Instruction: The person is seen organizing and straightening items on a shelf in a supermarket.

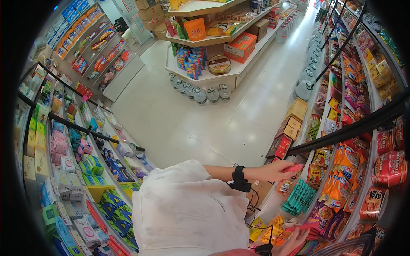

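Observation:
My left hand (282, 170), a black strap on its wrist, reaches over the right-hand shelf with its fingers closed on a thin pink-red packet (293, 168). Below it lies a clear tray of teal stick packets (299, 196). Nearer the bottom edge, my right hand (295, 240) holds a flat pink-red packet (301, 227) above the same shelf, beside yellow and orange snack packets (272, 230). Purple bags (320, 216) and orange bags (344, 172) stand to the right of both hands.
Black shelf bars (352, 128) cross the right-hand shelves. Cardboard boxes (296, 108) and large water bottles (304, 89) stand along the aisle. Ahead is a white display stand (237, 76). Tissue packs and other goods fill the left shelves. A cable hangs beside my left wrist.

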### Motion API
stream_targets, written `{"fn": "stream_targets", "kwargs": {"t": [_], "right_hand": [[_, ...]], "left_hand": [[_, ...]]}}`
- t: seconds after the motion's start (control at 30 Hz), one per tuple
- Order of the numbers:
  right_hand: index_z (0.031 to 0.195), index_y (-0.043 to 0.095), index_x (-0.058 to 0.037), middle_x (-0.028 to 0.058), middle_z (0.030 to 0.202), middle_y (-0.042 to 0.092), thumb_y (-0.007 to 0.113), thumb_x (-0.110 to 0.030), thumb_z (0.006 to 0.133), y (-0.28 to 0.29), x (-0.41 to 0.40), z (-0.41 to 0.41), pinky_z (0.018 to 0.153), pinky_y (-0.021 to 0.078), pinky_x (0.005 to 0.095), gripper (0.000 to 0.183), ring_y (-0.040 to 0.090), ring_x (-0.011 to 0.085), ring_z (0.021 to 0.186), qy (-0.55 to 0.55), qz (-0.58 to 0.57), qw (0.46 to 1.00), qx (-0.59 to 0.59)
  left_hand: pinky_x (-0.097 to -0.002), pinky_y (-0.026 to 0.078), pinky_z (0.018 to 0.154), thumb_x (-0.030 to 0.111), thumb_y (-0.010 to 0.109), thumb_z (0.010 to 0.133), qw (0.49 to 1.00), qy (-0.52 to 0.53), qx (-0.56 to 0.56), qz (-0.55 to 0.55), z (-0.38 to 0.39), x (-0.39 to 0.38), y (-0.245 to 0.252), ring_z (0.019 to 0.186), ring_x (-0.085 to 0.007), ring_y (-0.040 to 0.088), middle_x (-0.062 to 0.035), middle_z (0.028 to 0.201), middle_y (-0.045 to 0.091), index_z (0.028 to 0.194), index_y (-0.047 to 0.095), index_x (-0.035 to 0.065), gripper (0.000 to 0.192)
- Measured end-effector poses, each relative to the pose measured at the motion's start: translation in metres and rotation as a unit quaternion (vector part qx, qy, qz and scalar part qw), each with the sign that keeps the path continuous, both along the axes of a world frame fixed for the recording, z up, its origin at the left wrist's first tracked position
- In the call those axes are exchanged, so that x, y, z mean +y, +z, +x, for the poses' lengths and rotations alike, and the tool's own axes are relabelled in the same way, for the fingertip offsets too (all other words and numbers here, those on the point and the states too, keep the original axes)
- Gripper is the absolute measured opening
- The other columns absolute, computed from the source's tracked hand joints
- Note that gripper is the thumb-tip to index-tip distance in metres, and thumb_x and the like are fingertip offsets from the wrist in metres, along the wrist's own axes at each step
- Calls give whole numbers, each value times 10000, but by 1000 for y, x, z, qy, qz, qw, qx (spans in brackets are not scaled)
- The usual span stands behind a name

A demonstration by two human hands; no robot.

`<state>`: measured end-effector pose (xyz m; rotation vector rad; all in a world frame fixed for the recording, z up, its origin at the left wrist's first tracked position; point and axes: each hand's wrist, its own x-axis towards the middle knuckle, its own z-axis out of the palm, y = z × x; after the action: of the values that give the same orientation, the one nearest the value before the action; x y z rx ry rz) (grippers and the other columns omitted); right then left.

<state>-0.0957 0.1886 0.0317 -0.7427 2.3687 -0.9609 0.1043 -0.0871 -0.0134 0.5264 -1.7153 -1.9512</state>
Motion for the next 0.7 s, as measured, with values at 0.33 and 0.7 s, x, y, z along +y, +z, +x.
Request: {"fn": "stream_targets", "kwargs": {"t": [0.33, 0.7], "right_hand": [[1444, 402, -23, 81, 1075, 584, 715, -112, 932, -23, -90, 43, 852, 483, 291, 606, 582, 168, 965, 8, -215, 964, -158], [1516, 320, 8, 130, 1122, 650, 584, -36, 988, 8, -84, 74, 924, 495, 310, 592, 621, 181, 1065, 124, -254, 914, -290]], "left_hand": [[-322, 574, 876, 241, 488, 1078, 954, 133, 140, 229, 32, -38, -23, 964, -210, 695, -137, 1103, 670, 1248, 495, 7, 289], [-352, 601, 812, 191, 635, 1004, 971, 5, 31, 238, 10, -16, 35, 867, -226, 728, -134, 959, 719, 1108, 582, 11, 214]]}}
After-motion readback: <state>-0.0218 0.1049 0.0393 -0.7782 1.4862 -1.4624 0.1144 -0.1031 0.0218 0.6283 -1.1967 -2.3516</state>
